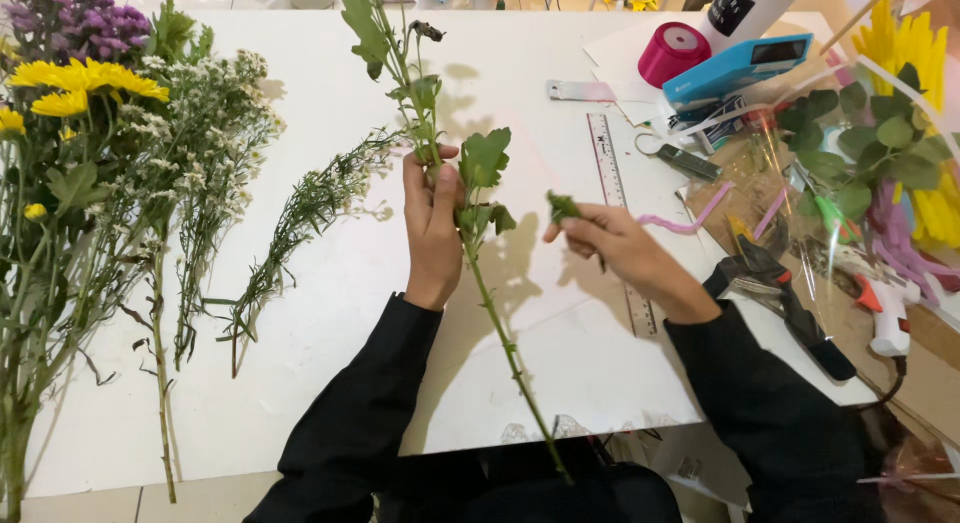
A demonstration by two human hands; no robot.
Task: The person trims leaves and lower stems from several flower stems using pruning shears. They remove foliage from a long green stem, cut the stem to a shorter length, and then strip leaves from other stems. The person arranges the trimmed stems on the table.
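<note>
A long green leafy stem (492,313) slants across the white table; a small plucked green leaf (562,205) sits beside it.

Left hand (432,233) grips a leafy stem (495,318) upright over the white counter (330,363), right hand (620,248) pinching a plucked leaf (562,206) beside it; cut flowers (90,153) lie left, ruler (612,183) and ribbon spool (672,53) right.

left hand (432,228) clenched, upright | right hand (610,241) pinching, fingers leftward
</note>
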